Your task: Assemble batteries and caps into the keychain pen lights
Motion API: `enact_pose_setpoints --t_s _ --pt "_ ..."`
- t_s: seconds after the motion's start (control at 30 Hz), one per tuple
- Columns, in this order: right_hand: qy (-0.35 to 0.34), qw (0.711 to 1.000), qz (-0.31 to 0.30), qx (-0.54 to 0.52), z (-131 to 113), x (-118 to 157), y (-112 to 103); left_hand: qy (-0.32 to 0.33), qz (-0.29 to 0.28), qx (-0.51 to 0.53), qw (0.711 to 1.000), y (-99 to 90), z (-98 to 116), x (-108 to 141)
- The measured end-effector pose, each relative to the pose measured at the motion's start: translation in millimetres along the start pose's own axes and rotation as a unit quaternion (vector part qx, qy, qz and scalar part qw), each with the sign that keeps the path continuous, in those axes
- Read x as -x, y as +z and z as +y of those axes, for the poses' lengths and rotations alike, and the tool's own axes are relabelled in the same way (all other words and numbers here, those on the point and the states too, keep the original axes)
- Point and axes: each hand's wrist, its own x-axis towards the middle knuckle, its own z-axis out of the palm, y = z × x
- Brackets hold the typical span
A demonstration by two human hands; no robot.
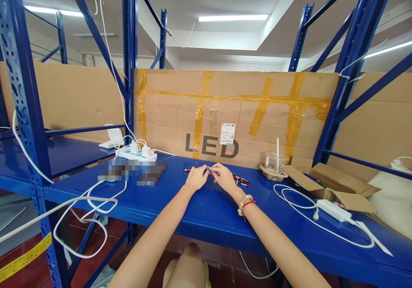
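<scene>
Both hands meet over the blue table, near its back edge. My left hand has its fingers closed in a pinch, and a tiny reddish piece shows at the fingertips. Opposite it, my right hand pinches close to the same spot; what lies between its fingers is too small to name. A red pen-like piece lies just left of my left hand. Several red and dark small pieces rest on the table beyond my right wrist, which wears a beaded bracelet and a red string.
A power strip with white plugs stands at the back left, near blurred objects. White cables hang over the front edge. To the right are a plastic cup, an open cardboard box and a white adapter. Cardboard walls the back.
</scene>
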Motion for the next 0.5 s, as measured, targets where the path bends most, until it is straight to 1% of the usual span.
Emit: enact_pose_setpoints --t_s 0.33,0.5 --pt "0.007 1.0 -0.012 0.008 -3.4 0.1 -2.5 0.0 -0.005 -0.007 1.0 0.3 -1.0 -1.3" --pt "0.007 1.0 -0.012 0.012 -0.8 0.4 -1.6 0.0 -0.009 -0.008 1.0 0.8 -0.8 -1.6"
